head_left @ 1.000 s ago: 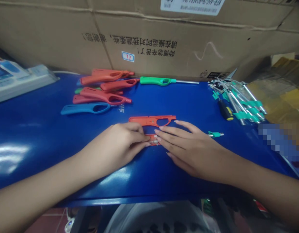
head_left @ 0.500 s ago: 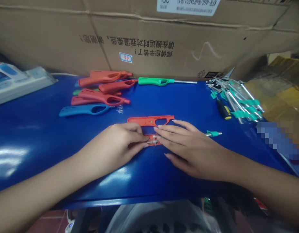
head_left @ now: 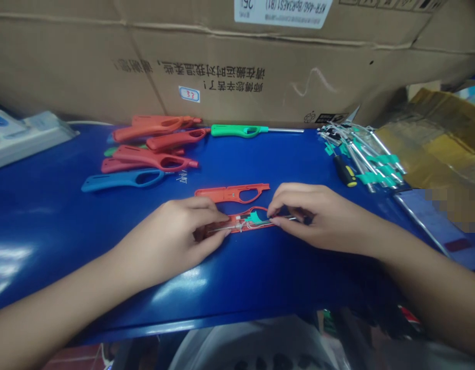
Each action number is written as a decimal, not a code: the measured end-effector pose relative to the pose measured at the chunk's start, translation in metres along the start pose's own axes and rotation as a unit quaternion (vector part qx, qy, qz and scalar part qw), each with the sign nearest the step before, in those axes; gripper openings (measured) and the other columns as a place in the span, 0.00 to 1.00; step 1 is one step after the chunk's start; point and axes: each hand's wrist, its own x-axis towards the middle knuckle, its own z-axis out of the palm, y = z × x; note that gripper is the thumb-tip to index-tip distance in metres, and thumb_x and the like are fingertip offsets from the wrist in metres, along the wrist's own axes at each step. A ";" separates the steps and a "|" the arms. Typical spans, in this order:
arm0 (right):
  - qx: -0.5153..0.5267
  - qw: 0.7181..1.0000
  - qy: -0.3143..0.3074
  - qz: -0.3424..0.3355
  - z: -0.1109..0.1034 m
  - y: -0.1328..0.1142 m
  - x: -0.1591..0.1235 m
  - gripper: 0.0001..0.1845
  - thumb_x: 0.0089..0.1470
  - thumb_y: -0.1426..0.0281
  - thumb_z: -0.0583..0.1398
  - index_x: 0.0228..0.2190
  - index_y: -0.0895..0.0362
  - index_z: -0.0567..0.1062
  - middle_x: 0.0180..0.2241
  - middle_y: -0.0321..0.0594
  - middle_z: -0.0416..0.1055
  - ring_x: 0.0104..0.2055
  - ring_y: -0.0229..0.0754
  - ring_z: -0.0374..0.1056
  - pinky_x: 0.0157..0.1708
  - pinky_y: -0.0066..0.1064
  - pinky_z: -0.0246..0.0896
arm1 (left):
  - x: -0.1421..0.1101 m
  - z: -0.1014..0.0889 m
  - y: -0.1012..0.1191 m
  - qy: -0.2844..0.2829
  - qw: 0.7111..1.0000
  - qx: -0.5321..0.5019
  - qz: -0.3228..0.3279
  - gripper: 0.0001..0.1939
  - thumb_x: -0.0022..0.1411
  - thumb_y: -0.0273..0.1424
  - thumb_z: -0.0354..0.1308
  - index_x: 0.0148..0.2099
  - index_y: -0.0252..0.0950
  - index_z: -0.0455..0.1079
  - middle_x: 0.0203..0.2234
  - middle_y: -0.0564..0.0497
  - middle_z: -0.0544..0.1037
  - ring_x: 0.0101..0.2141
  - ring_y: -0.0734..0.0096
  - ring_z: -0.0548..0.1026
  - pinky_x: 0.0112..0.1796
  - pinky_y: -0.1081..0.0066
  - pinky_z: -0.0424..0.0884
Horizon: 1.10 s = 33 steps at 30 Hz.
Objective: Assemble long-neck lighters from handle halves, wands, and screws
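An orange lighter shell half (head_left: 248,211) lies open side up on the table, with thin wires and a white fitting inside it. A green trigger piece (head_left: 255,218) sits in its front part. My left hand (head_left: 179,234) is closed around the rear end of this half, hiding much of it. My right hand (head_left: 318,213) pinches at its front end, where a metal tube (head_left: 293,218) shows partly between the fingers. Just beyond lies a second orange shell half (head_left: 217,194), inner side up, touched by neither hand.
Several red and orange lighter bodies (head_left: 156,156) and a blue one (head_left: 106,181) lie at the back left. Behind stands a cardboard box (head_left: 87,61), a green lighter (head_left: 233,131) before it. A screwdriver (head_left: 345,170) and metal tubes (head_left: 376,164) lie right, a power strip (head_left: 37,133) left.
My right hand has gone from lying outstretched over the shell halves to pinching at the front end of the nearer one. The green trigger piece is now uncovered. My left hand keeps its hold.
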 end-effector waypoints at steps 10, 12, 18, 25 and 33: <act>0.010 0.999 0.012 -0.029 0.016 0.006 0.003 0.05 0.62 0.75 0.62 0.40 0.56 0.77 0.41 0.38 0.74 0.37 0.35 0.67 0.36 0.27 0.58 | 0.004 0.016 0.010 0.006 0.995 0.060 0.083 0.14 0.70 0.29 0.58 0.57 0.38 0.72 0.54 0.45 0.76 0.54 0.56 0.71 0.55 0.55 0.67; 0.014 1.000 0.002 -0.028 0.016 0.006 0.004 0.05 0.61 0.76 0.62 0.39 0.57 0.76 0.40 0.37 0.73 0.38 0.35 0.67 0.37 0.27 0.58 | 0.004 0.020 0.007 -0.006 0.995 0.059 0.086 0.16 0.71 0.28 0.55 0.59 0.38 0.70 0.56 0.45 0.74 0.57 0.56 0.69 0.57 0.56 0.66; 0.025 1.000 -0.007 -0.008 0.017 0.003 0.003 0.04 0.61 0.75 0.62 0.38 0.56 0.76 0.36 0.34 0.72 0.33 0.33 0.63 0.34 0.26 0.56 | 0.002 0.023 0.000 -0.008 0.995 0.038 0.088 0.17 0.73 0.25 0.53 0.61 0.41 0.69 0.56 0.48 0.75 0.57 0.62 0.71 0.57 0.61 0.67; 0.019 1.000 -0.008 -0.010 0.018 0.004 0.005 0.03 0.61 0.75 0.62 0.36 0.55 0.75 0.36 0.33 0.71 0.33 0.33 0.63 0.34 0.27 0.55 | 0.002 0.025 -0.003 -0.012 0.996 0.018 0.086 0.18 0.73 0.24 0.52 0.61 0.41 0.70 0.56 0.46 0.74 0.57 0.63 0.72 0.57 0.61 0.68; 0.023 1.000 0.012 -0.005 0.023 0.004 0.003 0.09 0.60 0.74 0.62 0.43 0.54 0.76 0.39 0.34 0.72 0.33 0.33 0.64 0.33 0.26 0.58 | 0.003 0.025 -0.003 -0.007 0.995 0.010 0.095 0.20 0.73 0.23 0.51 0.62 0.42 0.70 0.56 0.45 0.73 0.57 0.61 0.71 0.58 0.59 0.68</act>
